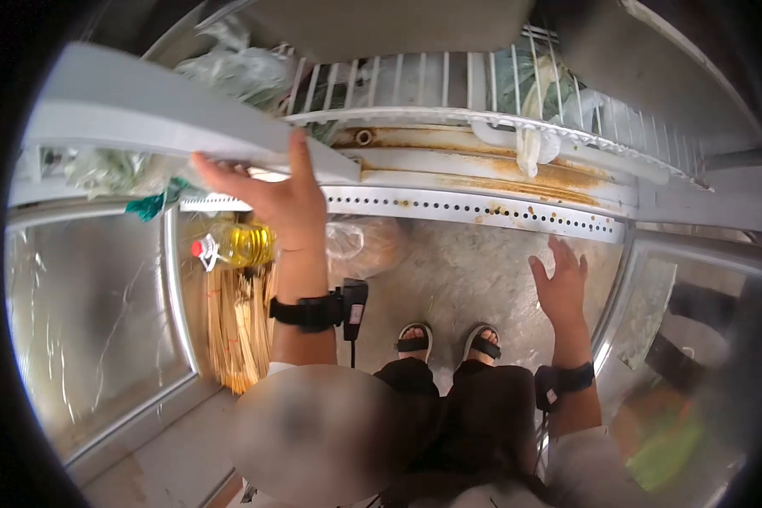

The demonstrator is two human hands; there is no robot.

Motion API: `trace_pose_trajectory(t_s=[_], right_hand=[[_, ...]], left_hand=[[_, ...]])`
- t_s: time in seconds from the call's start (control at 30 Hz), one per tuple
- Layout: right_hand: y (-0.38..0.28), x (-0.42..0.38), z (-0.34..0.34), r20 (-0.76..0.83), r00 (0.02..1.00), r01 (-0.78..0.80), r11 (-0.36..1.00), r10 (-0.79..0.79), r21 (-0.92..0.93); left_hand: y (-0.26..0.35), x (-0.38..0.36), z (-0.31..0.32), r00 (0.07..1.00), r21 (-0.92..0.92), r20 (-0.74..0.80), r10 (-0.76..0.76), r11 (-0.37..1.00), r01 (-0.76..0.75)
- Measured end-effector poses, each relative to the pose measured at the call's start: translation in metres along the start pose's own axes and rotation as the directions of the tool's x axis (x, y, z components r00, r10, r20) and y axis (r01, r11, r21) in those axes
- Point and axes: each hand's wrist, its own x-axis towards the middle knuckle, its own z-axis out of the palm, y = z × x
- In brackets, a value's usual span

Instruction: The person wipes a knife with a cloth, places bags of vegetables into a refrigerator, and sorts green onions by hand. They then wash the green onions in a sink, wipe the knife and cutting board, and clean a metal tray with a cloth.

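My left hand [275, 190] is raised at the edge of a long white panel [169, 110], its thumb and fingers spread around the panel's lower edge, which it grips. On the right, my right hand [560, 284] hangs in the air over the floor, fingers apart, holding nothing. Beyond the hands lies a white wire shelf [449, 114] with plastic bags on it. Below it runs a rust-stained white ledge [516, 173] with a perforated strip [474, 207] along its front.
A bottle of yellow oil [250, 245] and a bundle of thin sticks [241, 330] are at the left. Glass doors [102, 313] stand open on both sides. A plastic bag [364, 245] rests on the floor beyond my feet. A teal bag [148, 206] hangs at the left.
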Motion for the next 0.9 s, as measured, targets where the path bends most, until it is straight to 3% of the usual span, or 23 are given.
trace_pose_trajectory(t_s=[0.07,0.1,0.13,0.17,0.2,0.23,0.27,0.3,0.33,0.37,0.4,0.47,0.57,0.67,0.77,0.87,0.9], right_hand=[[-0.018,-0.018,-0.013,0.056,0.998,0.003,0.995,-0.008,0.1],[-0.027,-0.028,-0.017,0.091,0.996,-0.002,0.987,-0.013,0.16],[-0.037,-0.039,-0.023,0.127,0.992,-0.01,0.976,-0.018,0.217],[-0.046,-0.05,-0.029,0.132,0.991,-0.004,0.968,-0.031,0.251],[-0.052,-0.061,-0.034,0.163,0.986,-0.026,0.966,-0.017,0.259],[-0.056,-0.073,-0.04,0.197,0.98,-0.049,0.963,-0.004,0.264],[-0.059,-0.085,-0.046,0.227,0.974,-0.07,0.961,0.008,0.269],[-0.062,-0.098,-0.054,0.255,0.967,-0.093,0.962,0.026,0.258],[-0.064,-0.111,-0.061,0.296,0.954,-0.123,0.958,0.043,0.26],[-0.064,-0.125,-0.068,0.334,0.941,-0.152,0.953,0.059,0.261],[-0.064,-0.138,-0.076,0.365,0.928,-0.179,0.949,0.074,0.261],[-0.068,-0.161,-0.097,0.434,0.895,-0.214,0.954,0.105,0.21],[-0.076,-0.193,-0.123,0.467,0.876,-0.211,0.966,0.119,0.15],[-0.107,-0.206,-0.155,0.492,0.863,-0.199,0.972,0.112,0.127],[-0.136,-0.219,-0.179,0.488,0.873,-0.1,0.983,0.011,0.157],[-0.144,-0.224,-0.18,0.481,0.867,0.027,0.976,-0.13,0.215],[-0.139,-0.224,-0.174,0.489,0.855,0.064,0.971,-0.174,0.232]], left_hand=[[0.008,-0.017,-0.017,0.983,-0.012,0.138,-0.121,0.992,0.124],[-0.001,-0.038,-0.029,0.981,0.116,0.181,-0.062,0.992,0.042],[0.014,-0.051,-0.044,0.961,0.271,0.256,-0.102,0.962,0.03],[0.023,-0.07,-0.059,0.921,0.36,0.342,-0.187,0.931,0.055],[0.025,-0.094,-0.08,0.794,0.326,0.537,-0.285,0.938,0.116],[0.027,-0.123,-0.104,0.616,0.303,0.704,-0.353,0.934,0.189],[0.029,-0.151,-0.133,0.394,0.236,0.885,-0.247,0.969,0.078],[0.063,-0.139,-0.16,-0.03,0.29,0.957,-0.288,0.956,0.049],[0.046,-0.193,-0.199,-0.246,0.219,0.957,-0.153,0.937,0.272],[0.075,-0.186,-0.235,-0.402,0.345,0.877,-0.262,0.927,0.147],[0.093,-0.184,-0.267,-0.397,0.388,0.871,-0.29,0.901,0.193],[0.108,-0.216,-0.335,-0.453,0.501,0.799,-0.396,0.854,0.137],[0.125,-0.213,-0.398,-0.449,0.533,0.797,-0.403,0.819,0.211],[0.118,-0.222,-0.431,-0.527,0.575,0.755,-0.39,0.78,0.247],[0.154,-0.153,-0.444,-0.436,0.57,0.757,-0.486,0.818,0.077],[0.131,-0.177,-0.459,-0.35,0.528,0.829,-0.436,0.817,0.232],[0.139,-0.171,-0.471,-0.294,0.565,0.825,-0.483,0.724,0.396]])
